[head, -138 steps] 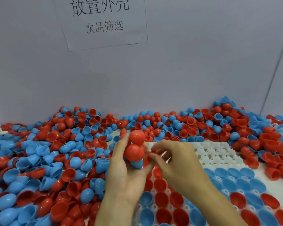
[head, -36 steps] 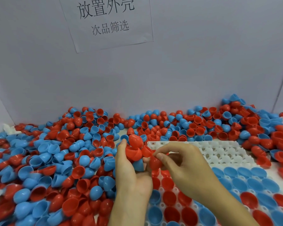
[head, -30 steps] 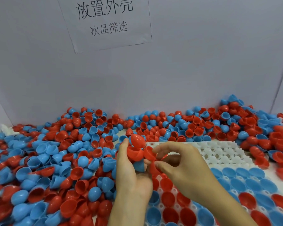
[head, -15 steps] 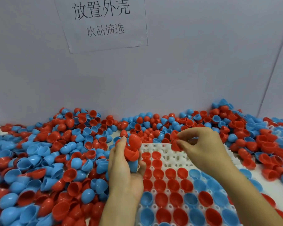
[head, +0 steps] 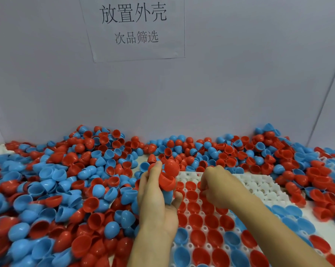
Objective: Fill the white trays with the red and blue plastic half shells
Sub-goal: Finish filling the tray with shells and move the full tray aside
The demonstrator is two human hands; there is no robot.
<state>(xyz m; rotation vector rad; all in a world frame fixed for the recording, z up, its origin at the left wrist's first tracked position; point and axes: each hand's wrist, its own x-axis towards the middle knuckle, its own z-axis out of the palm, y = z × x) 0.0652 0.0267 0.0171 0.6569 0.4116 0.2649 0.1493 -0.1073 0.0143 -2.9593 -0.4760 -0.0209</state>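
A white moulded plastic tray (head: 259,185) with rows of round pockets lies on the table, its near rows filled with red and blue plastic half shells sitting open side up and its far right pockets not yet filled. The person's left hand (head: 157,205) is held upright over the tray's left edge, fingers curled round a nested stack of shells (head: 167,180), red ones on top and a blue one below. The right hand (head: 218,185) is lowered onto the tray's far rows with its fingers bent; whether they hold a shell cannot be told. This looks like the placing step, one shell at a time. Next the right hand likely needs to peel another shell off the stack and seat it in a free pocket. A loose heap of red and blue shells (head: 66,189) surrounds the tray, below a paper sign (head: 133,26) on the grey wall
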